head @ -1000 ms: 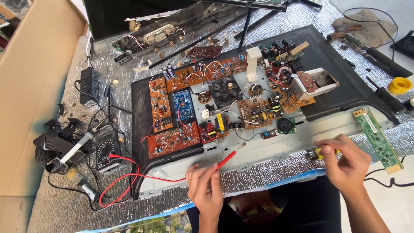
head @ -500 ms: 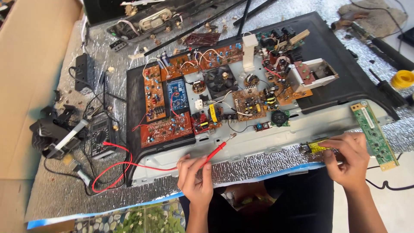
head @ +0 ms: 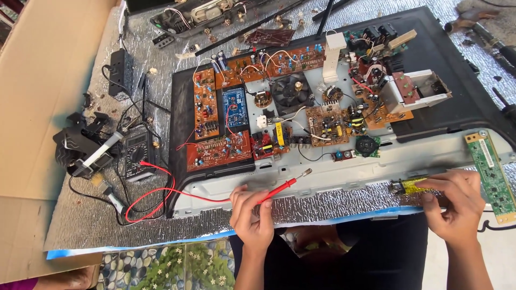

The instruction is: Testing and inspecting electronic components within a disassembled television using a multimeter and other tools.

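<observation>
The left hand [head: 252, 215] has its grip closed around the red multimeter probe [head: 279, 189], fingers clamped on the handle, and the metal tip points up and to the right, away from the grip, over the grey metal chassis [head: 322, 177]. The red lead [head: 161, 196] runs from behind this grip to the left, to the black multimeter [head: 137, 156] on the foil-covered table [head: 97, 215]. The right hand [head: 454, 201] has its grip pinched on a small yellow component [head: 411, 185]; its dark end sticks out to the left of the fingers, maybe a small motor or capacitor, the view is not sharp enough. Just right of this grip lies a green circuit board [head: 492, 174]. Above both grips are the brown circuit boards [head: 217, 153]. It looks like a measuring step: the probe tip is not yet touching the component, so it needs a careful approach to its terminal.
</observation>
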